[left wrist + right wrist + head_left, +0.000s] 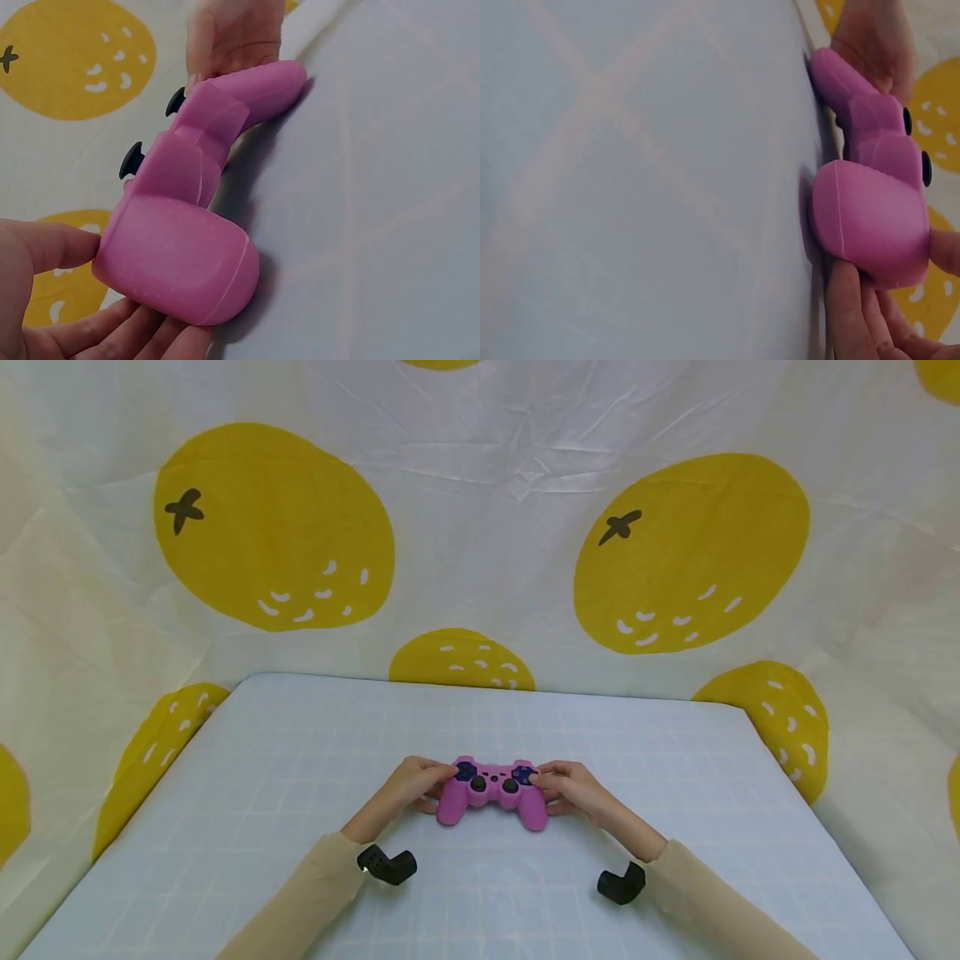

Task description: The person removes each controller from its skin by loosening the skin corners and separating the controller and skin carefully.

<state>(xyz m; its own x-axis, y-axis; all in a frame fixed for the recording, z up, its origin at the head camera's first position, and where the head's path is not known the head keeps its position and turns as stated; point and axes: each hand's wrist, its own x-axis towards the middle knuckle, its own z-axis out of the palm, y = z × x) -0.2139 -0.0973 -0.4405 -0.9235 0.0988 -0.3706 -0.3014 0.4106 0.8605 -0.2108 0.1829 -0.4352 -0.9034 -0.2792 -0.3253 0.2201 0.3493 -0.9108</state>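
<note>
A pink game controller [495, 783] with dark button pads and two black thumbsticks sits low over the middle of the table, its grips toward the person. My left hand [414, 785] holds its left end, thumb on top near the left button pad and fingers below. At the other end my right hand [576, 789] grips it the same way, thumb by the right button pad. In the left wrist view the controller [176, 259] shows its rounded grip end between thumb and fingers. The right wrist view shows the opposite grip of the controller [870, 217] held likewise.
A pale checked cloth covers the table [480, 893]. Behind it and at both sides hangs a white curtain [487, 527] printed with big yellow fruit. Black wrist cameras [388, 866] are strapped at both sleeves.
</note>
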